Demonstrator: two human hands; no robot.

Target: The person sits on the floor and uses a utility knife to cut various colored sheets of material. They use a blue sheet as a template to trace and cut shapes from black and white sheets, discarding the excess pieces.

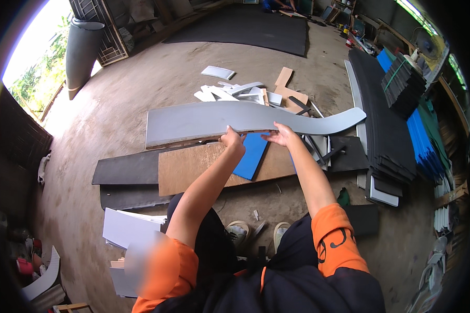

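A long grey sheet (203, 121), which looks like foam, stretches across in front of me; its right end curves and sags. My left hand (232, 138) pinches the near edge around the middle, thumb on top. Further right, my right hand (282, 134) holds the same edge, its fingers partly beneath. Below the sheet, a blue panel (251, 156) slants across a brown board (193, 167). Dark sheets (125, 167) lie under the board on the left.
White and brown offcuts (222, 94) are heaped beyond the sheet. Dark stacked sheets (384, 120) run along the right, beside blue sheets (422, 138). White panels (130, 227) stand near my left leg. A black mat (245, 28) covers the far floor, with a person (279, 5) beyond.
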